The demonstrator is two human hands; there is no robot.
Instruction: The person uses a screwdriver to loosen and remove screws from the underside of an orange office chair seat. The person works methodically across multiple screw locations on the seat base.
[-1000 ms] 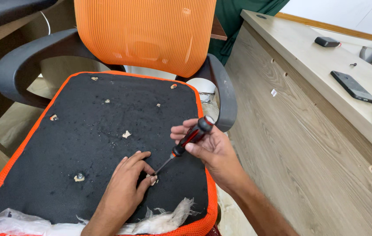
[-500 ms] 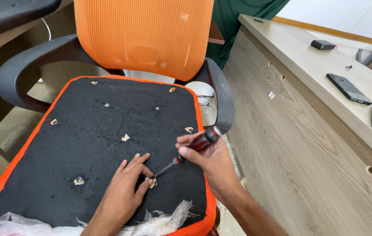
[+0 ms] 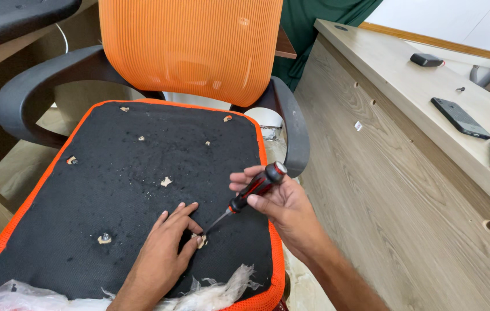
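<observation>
The right hand (image 3: 282, 204) has a clenched grip on the screwdriver (image 3: 250, 193), slanting its tip to a hole (image 3: 200, 241) low in frame centre. The left hand (image 3: 167, 245) lies flat and empty on the seat (image 3: 112, 190), fingers steadying the fabric there. A bolt (image 3: 105, 236) sits left; the desk (image 3: 406, 92) fills the right, phones (image 3: 460, 117) on it.

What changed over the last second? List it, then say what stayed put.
The right hand shifted its grip on the red-and-black screwdriver, so the handle dipped and then rose again; the tip stayed at the hole by the left hand. That hand stayed pressed flat on the black seat underside. The phones on the desk did not move.
</observation>
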